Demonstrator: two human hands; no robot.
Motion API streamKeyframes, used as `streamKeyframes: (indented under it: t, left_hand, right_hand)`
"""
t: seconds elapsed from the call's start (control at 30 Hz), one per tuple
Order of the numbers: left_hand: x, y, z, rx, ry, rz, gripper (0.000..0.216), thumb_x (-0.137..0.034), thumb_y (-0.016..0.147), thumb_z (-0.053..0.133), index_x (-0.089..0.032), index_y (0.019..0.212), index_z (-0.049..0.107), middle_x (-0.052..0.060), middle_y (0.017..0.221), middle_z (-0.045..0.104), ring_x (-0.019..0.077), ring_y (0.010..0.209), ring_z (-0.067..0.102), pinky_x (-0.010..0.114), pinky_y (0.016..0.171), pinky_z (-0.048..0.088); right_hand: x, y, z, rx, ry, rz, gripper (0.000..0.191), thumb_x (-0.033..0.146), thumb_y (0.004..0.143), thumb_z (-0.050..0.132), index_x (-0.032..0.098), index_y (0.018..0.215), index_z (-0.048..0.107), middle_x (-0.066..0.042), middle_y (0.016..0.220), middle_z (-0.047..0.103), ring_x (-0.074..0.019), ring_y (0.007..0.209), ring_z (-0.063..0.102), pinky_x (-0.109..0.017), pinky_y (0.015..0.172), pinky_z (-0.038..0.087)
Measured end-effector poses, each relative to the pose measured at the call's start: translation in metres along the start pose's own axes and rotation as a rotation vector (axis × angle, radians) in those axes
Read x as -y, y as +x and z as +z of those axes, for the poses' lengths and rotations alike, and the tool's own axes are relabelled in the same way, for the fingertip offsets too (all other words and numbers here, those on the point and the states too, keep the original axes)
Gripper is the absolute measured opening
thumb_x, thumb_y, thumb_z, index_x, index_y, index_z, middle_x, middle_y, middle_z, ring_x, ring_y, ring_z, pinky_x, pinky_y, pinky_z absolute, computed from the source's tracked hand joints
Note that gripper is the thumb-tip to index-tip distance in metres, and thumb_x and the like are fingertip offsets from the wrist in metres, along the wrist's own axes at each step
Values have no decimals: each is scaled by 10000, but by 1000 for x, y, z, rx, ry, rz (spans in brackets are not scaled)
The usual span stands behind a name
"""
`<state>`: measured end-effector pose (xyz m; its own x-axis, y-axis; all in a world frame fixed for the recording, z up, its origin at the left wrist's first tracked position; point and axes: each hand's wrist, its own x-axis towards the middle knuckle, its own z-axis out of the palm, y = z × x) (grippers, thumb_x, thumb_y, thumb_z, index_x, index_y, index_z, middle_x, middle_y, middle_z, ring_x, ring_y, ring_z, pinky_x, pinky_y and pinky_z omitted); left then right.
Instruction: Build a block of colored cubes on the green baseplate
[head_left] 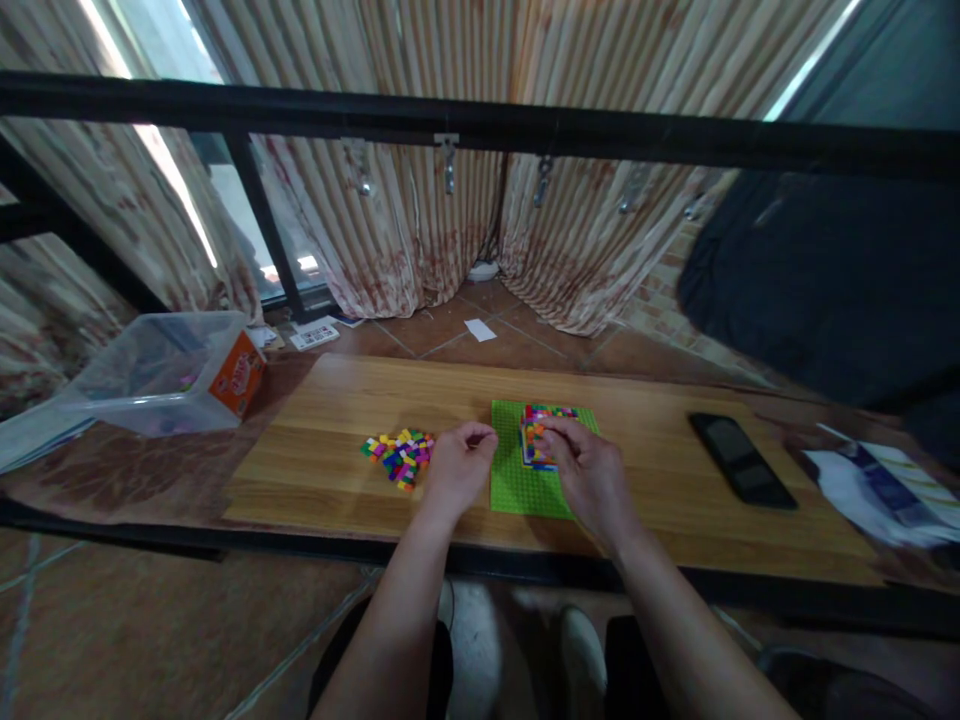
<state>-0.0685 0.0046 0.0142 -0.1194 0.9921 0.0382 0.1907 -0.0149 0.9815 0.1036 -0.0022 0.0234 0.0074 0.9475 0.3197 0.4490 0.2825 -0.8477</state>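
A green studded baseplate lies on the wooden board. On it stands a low block of many-coloured toy bricks, partly covered by my right hand. The thumb and index finger of that hand are pinched together over the block, with an orange brick showing at the fingertips. My left hand hovers at the baseplate's left edge, its fingertips closed in a pinch. Whatever it may hold is too small to make out. Just left of it is a loose pile of small coloured bricks.
A clear plastic box with an orange label stands at the left. A black phone lies on the right of the wooden board. Farther right are papers or packaging. A black metal bar with clips crosses beyond the table.
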Motion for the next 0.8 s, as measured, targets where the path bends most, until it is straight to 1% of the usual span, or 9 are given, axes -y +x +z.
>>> streamKeyframes:
  t: [0.07,0.17,0.3,0.4,0.53,0.67,0.73,0.8]
  left_hand:
    - [-2,-2,8,25,27,-6,123,-211,765,600,-190,718,711,13,643,666,150,608,583,263,621,428]
    - [-3,-3,18,46,64,-4,126,-191,767,597,-196,732,717,14,641,664,155,616,579,266,621,422]
    - [-2,-1,26,54,91,-9,136,-158,763,597,-203,735,722,16,654,675,165,650,598,279,669,443]
    - [-4,-1,30,55,135,-9,167,-132,768,588,-202,773,739,32,702,708,181,681,623,308,720,469]
    - [-9,-3,33,64,175,-12,204,-107,759,600,-212,815,765,66,846,760,218,778,671,349,796,490]
    - [-11,-6,37,71,194,-23,231,-113,763,608,-216,878,779,86,934,769,252,883,690,379,861,490]
    - [-11,-8,39,88,215,-11,252,-123,785,586,-207,923,779,102,957,768,262,897,693,392,869,489]
    - [-11,-10,41,100,232,13,263,-135,802,569,-203,946,778,112,956,768,266,870,695,397,852,492]
  right_hand:
    - [-3,1,-9,-26,-76,-39,220,344,899,533,220,969,701,-58,923,739,-221,810,707,-390,769,554]
    - [-8,4,-14,-41,-171,-130,195,315,888,539,226,890,713,-69,953,707,-228,886,666,-411,846,525]
    - [-20,7,-8,-37,-249,-179,184,298,875,562,246,846,736,-85,1015,663,-257,1032,599,-466,953,468]
    - [-28,9,-1,-21,-298,-183,171,282,859,584,270,857,754,-83,1069,640,-273,1087,558,-498,959,454]
    - [-34,12,4,-49,-318,-178,160,268,844,607,276,835,767,-83,1053,640,-276,1062,559,-498,936,461]
    - [-36,15,5,-72,-278,-151,132,262,821,636,261,809,768,-80,1011,659,-263,1010,586,-476,932,463]
    - [-36,15,5,-72,-264,-143,131,262,820,635,263,798,763,-70,991,667,-257,993,591,-469,923,468]
    - [-35,15,5,-74,-265,-144,146,254,829,620,263,787,759,-64,972,672,-255,985,591,-466,915,470]
